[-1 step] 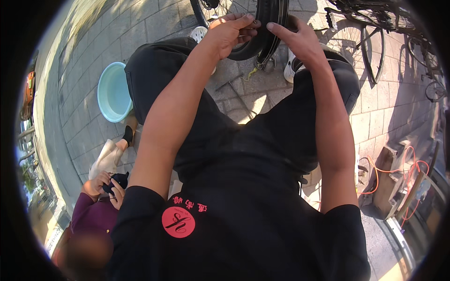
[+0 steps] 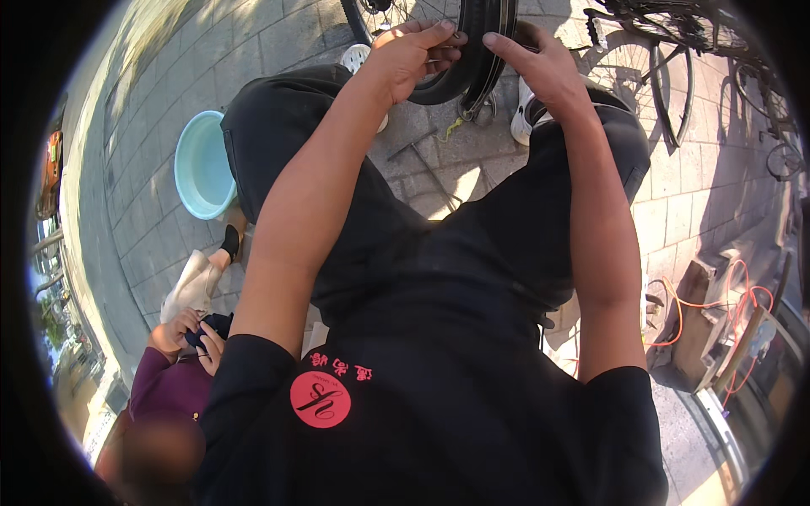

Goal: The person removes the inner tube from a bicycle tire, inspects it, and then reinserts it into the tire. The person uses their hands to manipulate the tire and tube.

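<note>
My left hand is closed at the left side of a black bicycle tyre, its thumb and forefinger pinching a small thing too tiny to make out. My right hand grips the tyre's right side, the thumb lying toward the tread and the fingers partly hidden behind. The tyre stands upright between my knees, cut off by the upper edge of the view. Part of a spoked wheel shows beyond my left hand. Below the tyre a yellow-green strip and a thin dark T-shaped tool lie on the paving.
A light blue basin stands left of my knee. At the lower left sits a person in a purple sleeve, both hands on a dark object. More bicycles are at the upper right. An orange cord hangs over a wooden structure at the right.
</note>
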Tool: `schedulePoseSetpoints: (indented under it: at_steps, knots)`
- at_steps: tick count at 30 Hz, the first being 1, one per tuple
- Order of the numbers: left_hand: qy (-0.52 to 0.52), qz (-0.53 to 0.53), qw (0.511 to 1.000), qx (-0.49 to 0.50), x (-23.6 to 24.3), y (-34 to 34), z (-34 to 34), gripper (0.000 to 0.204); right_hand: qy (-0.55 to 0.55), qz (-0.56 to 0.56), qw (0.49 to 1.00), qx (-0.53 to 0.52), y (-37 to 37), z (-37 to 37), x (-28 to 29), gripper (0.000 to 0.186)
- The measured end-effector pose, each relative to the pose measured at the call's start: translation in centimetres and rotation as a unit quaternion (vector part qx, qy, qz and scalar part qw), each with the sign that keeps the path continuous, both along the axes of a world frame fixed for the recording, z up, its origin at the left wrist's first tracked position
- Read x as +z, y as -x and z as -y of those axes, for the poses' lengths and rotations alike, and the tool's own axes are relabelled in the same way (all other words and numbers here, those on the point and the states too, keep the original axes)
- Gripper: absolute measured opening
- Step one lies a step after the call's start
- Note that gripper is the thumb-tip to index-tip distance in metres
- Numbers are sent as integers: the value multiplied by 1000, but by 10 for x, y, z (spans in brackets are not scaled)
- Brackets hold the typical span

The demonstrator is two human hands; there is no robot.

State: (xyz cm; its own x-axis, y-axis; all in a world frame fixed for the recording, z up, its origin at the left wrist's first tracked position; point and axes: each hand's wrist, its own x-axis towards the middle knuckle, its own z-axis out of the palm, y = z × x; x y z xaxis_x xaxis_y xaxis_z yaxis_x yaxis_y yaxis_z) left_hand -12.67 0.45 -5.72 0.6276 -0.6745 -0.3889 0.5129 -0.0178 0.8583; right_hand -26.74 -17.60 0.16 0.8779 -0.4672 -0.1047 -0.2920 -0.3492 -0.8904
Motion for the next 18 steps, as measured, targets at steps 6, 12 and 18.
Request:
schedulePoseSetpoints:
  at_steps: [6, 12, 18]
  knots:
    - [1, -1, 1000, -7, -6, -4, -9, 21, -73, 30, 995, -64, 1, 6, 5, 57]
    - [35, -76, 995, -56, -23, -24, -12, 22, -106, -6, 985, -139, 17, 30, -15, 55]
    - [4, -14, 1000, -19, 1, -6, -5, 23, -104, -4, 984, -146, 27, 44, -17, 51]
